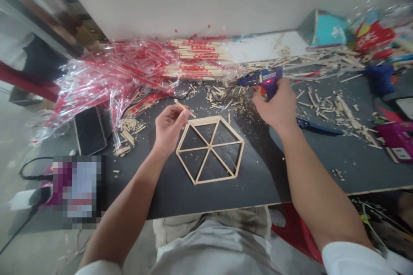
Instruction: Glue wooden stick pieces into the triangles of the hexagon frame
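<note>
My left hand point(171, 128) pinches a short wooden stick point(185, 108) just above the upper left corner of a hexagonal stick frame point(209, 146). The frame lies flat on the dark table, with spokes meeting at its middle and extra sticks along its far side. Farther right, my right hand point(276, 102) is closed around a blue glue gun point(266, 80), whose nozzle points left over a heap of stick scraps. A small red light glows on the gun's body.
Plastic-wrapped stick bundles point(129, 68) fill the back left. A phone point(90, 130) lies at the left, near cut stick pieces point(129, 131). Dark-handled pliers or cutters point(319, 127) lie right of my wrist. Loose scraps point(345, 114), a second blue tool point(380, 79) and a purple object point(395, 139) sit farther right.
</note>
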A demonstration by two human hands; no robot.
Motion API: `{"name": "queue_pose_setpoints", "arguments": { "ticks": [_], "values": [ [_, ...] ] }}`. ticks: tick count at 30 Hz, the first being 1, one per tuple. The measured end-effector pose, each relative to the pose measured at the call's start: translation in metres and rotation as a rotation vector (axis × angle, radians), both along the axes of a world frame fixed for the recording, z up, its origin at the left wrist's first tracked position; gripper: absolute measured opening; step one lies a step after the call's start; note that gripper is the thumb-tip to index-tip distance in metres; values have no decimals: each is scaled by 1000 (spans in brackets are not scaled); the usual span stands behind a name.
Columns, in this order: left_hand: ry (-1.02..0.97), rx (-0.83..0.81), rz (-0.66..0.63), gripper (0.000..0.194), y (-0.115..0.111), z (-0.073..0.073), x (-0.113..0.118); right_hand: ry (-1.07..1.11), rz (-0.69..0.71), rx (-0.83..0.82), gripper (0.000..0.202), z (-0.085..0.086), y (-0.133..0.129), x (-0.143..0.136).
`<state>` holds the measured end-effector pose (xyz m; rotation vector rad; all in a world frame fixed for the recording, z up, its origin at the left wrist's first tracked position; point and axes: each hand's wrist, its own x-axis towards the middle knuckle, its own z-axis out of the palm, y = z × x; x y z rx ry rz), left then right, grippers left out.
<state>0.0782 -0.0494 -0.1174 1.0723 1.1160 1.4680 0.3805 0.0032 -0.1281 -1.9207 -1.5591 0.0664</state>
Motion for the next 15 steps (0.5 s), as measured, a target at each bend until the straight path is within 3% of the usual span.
{"name": "queue_pose_setpoints", "arguments": {
  "ticks": [6,15],
  "values": [
    [-105,-152,-59,47,1,4,4,51,99,-26,45,10,-9,-6],
    [-93,-162,-146,39,0,-1,0,-97,407,33,23,11,-21,-33]
  ]
}}
